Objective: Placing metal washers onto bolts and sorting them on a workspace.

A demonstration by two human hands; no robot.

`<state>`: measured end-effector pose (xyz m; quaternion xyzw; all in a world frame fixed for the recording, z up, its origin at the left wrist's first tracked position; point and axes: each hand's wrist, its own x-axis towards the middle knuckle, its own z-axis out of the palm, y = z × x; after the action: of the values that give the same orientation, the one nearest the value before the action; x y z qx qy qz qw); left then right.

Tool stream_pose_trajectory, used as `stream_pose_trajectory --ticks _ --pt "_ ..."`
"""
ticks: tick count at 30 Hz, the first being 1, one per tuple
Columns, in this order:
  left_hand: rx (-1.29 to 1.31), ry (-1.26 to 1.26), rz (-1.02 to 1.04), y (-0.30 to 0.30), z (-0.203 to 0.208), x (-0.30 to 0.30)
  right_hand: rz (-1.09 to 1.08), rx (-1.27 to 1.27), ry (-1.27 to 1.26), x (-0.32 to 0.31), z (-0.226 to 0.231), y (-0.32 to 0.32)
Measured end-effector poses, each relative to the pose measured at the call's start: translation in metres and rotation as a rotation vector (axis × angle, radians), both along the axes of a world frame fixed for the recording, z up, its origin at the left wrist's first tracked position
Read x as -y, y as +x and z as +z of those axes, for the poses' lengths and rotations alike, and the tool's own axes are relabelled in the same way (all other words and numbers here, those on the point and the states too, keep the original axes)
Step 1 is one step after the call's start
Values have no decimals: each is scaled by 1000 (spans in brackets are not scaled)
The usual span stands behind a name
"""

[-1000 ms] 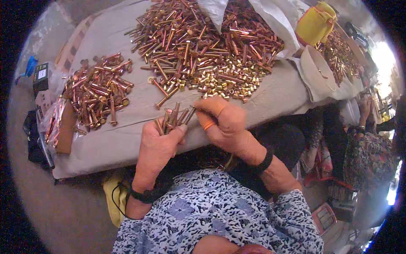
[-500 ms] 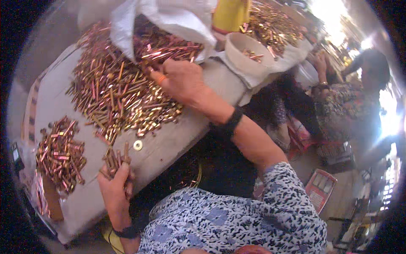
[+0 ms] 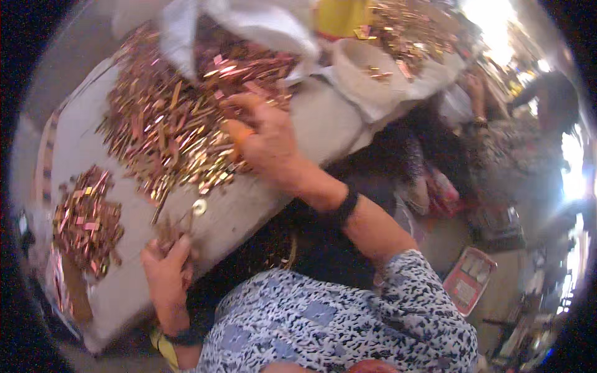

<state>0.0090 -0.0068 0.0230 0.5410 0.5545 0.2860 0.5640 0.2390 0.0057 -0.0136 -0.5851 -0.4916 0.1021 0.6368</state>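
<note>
My left hand (image 3: 166,267) is closed around a small bunch of bolts (image 3: 168,233) at the table's near edge. Their shanks poke up past the thumb and are blurred. Over the right part of a large heap of brassy, pinkish bolts (image 3: 168,118) is my right hand (image 3: 264,137), with its fingers curled in and smeared by motion. An orange band (image 3: 239,132) wraps one of its fingers. Whatever lies within those fingers is hidden. A pale washer-like ring (image 3: 199,206) rests on the table between the heap and my left hand.
A smaller pile of bolts (image 3: 90,224) sits at the left on the grey table (image 3: 134,248). Behind the heap lies an open white sack (image 3: 261,28). A white bowl (image 3: 360,71) holds a few pieces, beside a yellow container (image 3: 336,17) and another bolt heap (image 3: 413,31). A co-worker (image 3: 516,137) sits at right.
My right hand has drawn back from the sack's mouth toward me. My left hand, with its bolts, has shifted slightly nearer.
</note>
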Motion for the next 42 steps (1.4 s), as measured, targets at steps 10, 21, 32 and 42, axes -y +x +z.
stream_pose_trajectory --ticks 10,21,32,42 --pt "-3 8 -165 -8 -9 -7 365 -614 -187 36 13 -52" --pt "38 89 -195 -11 -14 -4 579 -525 -220 49 7 -60" --pt "155 -20 -267 -16 -11 -3 551 147 -257 54 -1 -63" --pt "66 -10 -59 -29 -7 -8 220 -194 -315 50 5 -54"
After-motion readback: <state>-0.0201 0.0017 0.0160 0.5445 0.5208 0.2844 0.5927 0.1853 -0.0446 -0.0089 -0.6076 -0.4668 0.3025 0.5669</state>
